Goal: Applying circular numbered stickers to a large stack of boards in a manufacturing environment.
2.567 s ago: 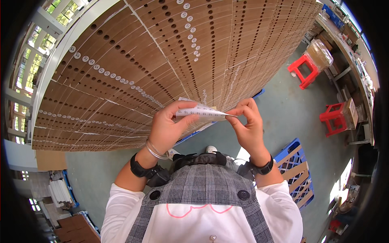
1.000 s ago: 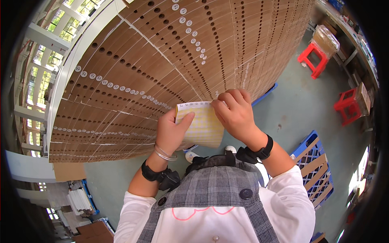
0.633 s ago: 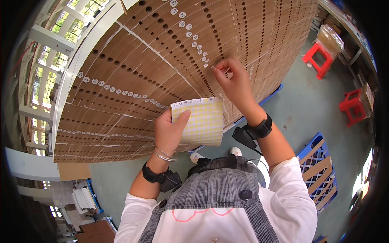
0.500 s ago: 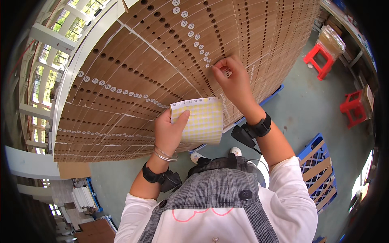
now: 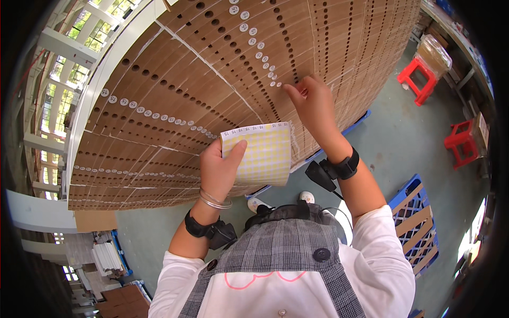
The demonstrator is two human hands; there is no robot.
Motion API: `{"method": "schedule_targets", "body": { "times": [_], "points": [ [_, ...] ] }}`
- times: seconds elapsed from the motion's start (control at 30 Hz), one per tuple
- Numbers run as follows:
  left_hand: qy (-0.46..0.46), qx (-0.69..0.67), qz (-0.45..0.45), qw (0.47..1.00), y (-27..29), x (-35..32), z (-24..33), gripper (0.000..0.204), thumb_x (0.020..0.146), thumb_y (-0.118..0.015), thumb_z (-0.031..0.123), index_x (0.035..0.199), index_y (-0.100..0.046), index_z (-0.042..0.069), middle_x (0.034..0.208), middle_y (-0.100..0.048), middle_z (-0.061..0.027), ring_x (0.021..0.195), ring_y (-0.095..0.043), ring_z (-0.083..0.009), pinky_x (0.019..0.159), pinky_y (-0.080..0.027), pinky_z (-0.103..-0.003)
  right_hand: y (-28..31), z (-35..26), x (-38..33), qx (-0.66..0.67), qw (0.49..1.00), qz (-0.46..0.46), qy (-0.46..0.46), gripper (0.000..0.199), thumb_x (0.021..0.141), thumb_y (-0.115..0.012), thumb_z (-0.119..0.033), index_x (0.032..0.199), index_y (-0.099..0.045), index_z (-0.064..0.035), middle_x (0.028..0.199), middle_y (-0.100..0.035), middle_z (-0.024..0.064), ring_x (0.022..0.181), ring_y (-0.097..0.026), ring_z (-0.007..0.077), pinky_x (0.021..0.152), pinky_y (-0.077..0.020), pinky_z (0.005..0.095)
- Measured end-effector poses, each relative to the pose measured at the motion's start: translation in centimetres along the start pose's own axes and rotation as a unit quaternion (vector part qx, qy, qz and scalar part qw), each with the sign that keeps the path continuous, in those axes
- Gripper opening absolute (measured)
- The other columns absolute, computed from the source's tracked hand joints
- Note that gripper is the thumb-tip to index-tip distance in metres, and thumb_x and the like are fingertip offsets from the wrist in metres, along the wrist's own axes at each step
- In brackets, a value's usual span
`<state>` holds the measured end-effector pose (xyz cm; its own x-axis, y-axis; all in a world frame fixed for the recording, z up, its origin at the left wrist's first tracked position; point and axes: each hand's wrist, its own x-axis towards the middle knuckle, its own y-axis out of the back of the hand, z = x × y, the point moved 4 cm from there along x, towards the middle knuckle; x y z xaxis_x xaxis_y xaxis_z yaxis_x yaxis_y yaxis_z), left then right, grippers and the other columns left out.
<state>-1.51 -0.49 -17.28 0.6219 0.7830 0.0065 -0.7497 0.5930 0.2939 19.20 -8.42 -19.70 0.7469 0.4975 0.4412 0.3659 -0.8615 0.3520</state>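
My left hand (image 5: 221,161) holds a sheet of round stickers (image 5: 260,156), its thumb lying across the front. The sheet is white with a yellow check pattern and a printed strip along its top edge. Against the stacked brown cartons (image 5: 175,95) is my right hand (image 5: 313,103), thumb and forefinger drawn together at the end of a row of white round stickers (image 5: 252,42). Whatever is between those fingertips, if anything, is too small to make out. Rows of dark round holes run across the cartons beside the stickers.
A blue pallet with cardboard strips (image 5: 416,225) lies on the floor at right. Beyond it stand two red stools (image 5: 417,79) with packages on top. White beams and windows line the left side; stacked flat boards (image 5: 108,259) lie at lower left.
My right hand has shifted slightly right, and another white sticker now shows at the row's end by its fingertips. The left hand and its sheet have barely moved.
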Motion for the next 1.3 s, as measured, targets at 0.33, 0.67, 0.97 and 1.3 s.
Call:
{"method": "schedule_targets", "body": {
  "times": [0.33, 0.67, 0.97, 1.3],
  "points": [
    [0.008, 0.002, 0.003, 1.0, -0.1, 0.2, 0.3, 0.019, 0.083, -0.062, 0.011, 0.094, -0.063, -0.003, 0.086, -0.067, -0.0049, 0.073, -0.059, -0.0072, 0.064, -0.047, -0.023, 0.6, -4.2, -3.8, -0.087, 0.946, -0.078, 0.303, 0.011, 0.07, -0.064, -0.009, 0.076, -0.055, -0.009, 0.078, -0.05, 0.0031, 0.079, -0.049, 0.0206, 0.072, -0.0369, 0.0336],
    [0.019, -0.043, 0.027, 0.999, 0.2, 0.6, -0.2, 0.018, 0.083, -0.063, 0.012, 0.093, -0.063, -0.003, 0.085, -0.066, -0.0051, 0.072, -0.059, -0.0075, 0.064, -0.048, -0.023, -1.1, -0.4, -2.2, 0.201, 0.978, -0.061, -0.008, 0.009, 0.076, -0.063, -0.005, 0.08, -0.055, -0.0038, 0.077, -0.052, 0.0048, 0.073, -0.052, 0.0166, 0.068, -0.0418, 0.0282],
    [0.008, -0.023, 0.029, 0.999, 0.5, 0.6, -0.4, 0.018, 0.083, -0.063, 0.012, 0.093, -0.063, -0.003, 0.086, -0.066, -0.0052, 0.073, -0.059, -0.0076, 0.065, -0.048, -0.024, -1.7, -1.0, -1.2, 0.159, 0.987, 0.009, 0.015, 0.01, 0.076, -0.066, -0.007, 0.077, -0.058, -0.0017, 0.077, -0.054, 0.0079, 0.071, -0.055, 0.0184, 0.064, -0.0443, 0.0288],
    [-0.005, -0.01, 0.03, 0.999, 0.6, 0.5, -0.1, 0.02, 0.083, -0.062, 0.012, 0.095, -0.063, -0.004, 0.087, -0.066, -0.005, 0.075, -0.059, -0.0076, 0.067, -0.047, -0.024, -0.5, -1.2, -1.7, -0.01, 0.992, 0.006, 0.123, 0.012, 0.071, -0.067, -0.009, 0.072, -0.055, -0.0051, 0.072, -0.052, 0.0086, 0.067, -0.052, 0.0276, 0.058, -0.0399, 0.0373]
  ]
}}
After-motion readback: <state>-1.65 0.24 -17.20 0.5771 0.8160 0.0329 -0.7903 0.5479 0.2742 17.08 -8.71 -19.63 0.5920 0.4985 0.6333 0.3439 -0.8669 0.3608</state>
